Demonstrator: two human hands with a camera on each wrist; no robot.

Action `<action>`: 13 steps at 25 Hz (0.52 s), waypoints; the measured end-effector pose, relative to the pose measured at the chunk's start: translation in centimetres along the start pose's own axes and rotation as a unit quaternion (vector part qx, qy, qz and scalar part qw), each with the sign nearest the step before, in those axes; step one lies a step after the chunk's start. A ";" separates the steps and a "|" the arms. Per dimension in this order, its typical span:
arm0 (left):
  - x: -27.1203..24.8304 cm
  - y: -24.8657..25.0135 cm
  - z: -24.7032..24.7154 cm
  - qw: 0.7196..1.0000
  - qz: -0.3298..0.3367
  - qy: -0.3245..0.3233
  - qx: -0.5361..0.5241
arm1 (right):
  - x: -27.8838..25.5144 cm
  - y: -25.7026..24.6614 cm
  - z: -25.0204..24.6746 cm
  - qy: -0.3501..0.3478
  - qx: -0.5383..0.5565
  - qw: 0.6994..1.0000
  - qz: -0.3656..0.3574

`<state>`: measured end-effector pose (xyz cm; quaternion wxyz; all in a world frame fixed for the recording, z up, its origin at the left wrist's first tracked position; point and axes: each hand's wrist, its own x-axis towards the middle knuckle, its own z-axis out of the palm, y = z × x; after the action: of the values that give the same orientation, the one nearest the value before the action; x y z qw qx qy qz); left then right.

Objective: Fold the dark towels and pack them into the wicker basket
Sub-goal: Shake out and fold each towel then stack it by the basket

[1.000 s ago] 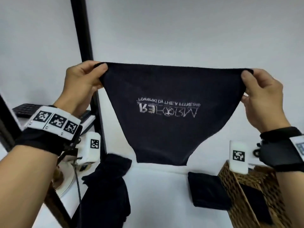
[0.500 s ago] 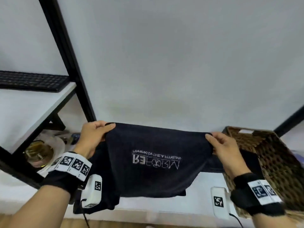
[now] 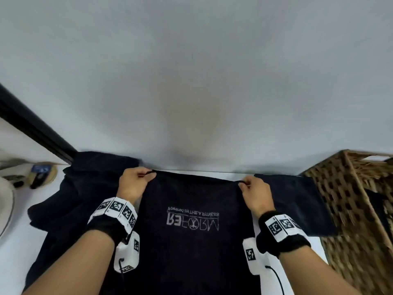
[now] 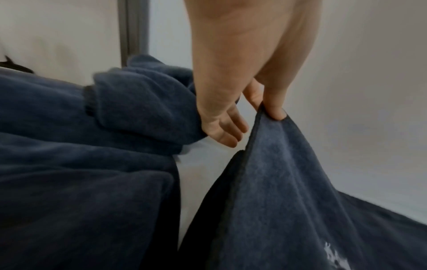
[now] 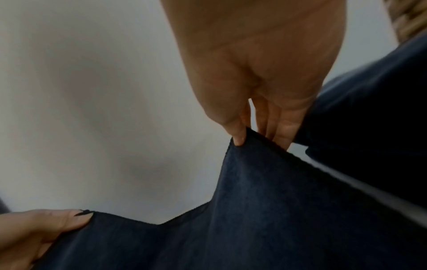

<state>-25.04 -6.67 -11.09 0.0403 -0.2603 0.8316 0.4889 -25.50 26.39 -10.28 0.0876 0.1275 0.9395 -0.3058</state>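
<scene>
Compared with a second earlier, when it hung stretched in the air at face height, the dark navy terry towel with pale printed lettering (image 3: 192,231) had come down low over the white desk (image 3: 12,252), and the two hands had drawn closer together along its far edge. The left hand (image 3: 134,184) pinched the far left corner between thumb and forefinger, its other fingers loose, and the right hand (image 3: 256,194) pinched the far right corner the same way. The towel's long axis ran from that held edge back toward the person, with the lettering reading upside down. A crumpled heap of dark towels (image 3: 70,199) lay just left of it, a folded dark towel (image 3: 297,201) just right, touching the brown wicker basket (image 3: 348,199) at the desk's right end.
</scene>
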 end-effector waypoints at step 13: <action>1.7 -1.1 4.1 0.993 0.031 -0.019 0.115 | 3.5 1.0 4.2 -0.042 -0.023 0.997 0.062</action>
<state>-26.77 -4.35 -14.71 0.0707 -0.2184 0.8892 0.3957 -28.14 25.32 -14.99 0.1489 0.1707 0.9318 -0.2835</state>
